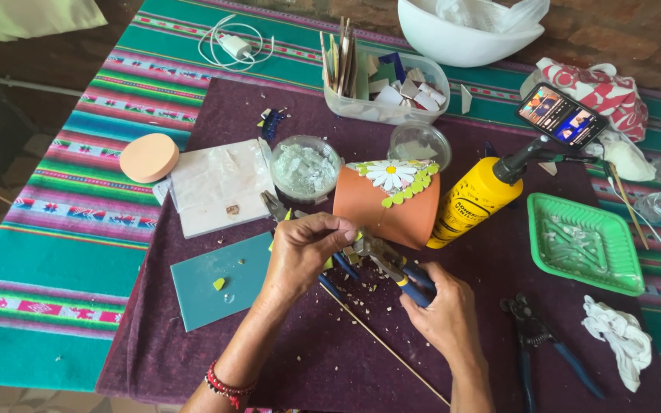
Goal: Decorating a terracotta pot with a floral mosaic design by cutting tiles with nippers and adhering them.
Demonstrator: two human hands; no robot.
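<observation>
1. Right hand (447, 312), near edge of the tabletop (330, 359): grip clenched round the blue handles of the tile nippers (392, 269), whose head points toward the left hand.
2. Left hand (304, 248): fingertips pinch a small tile chip (329, 262) at the nipper head; the chip is mostly hidden. Judged light, stiff, brittle and sharp-edged, it is best held by its flat faces, clear of the cutting edge.
3. One thin wooden stick (384, 344) lies just beneath both hands.
4. One teal tile (219, 283), to the left, bears a single yellow-green chip.
5. One spare pair of pliers (537, 340) and one white rag (621, 336), to the right.
6. One terracotta pot (376, 206) on its side, with a daisy mosaic; judged heavy and breakable.
7. One yellow glue bottle (476, 200); one green tray (583, 243).
8. Two round clear tubs (304, 168); one rectangular box of tile pieces (395, 88).
</observation>
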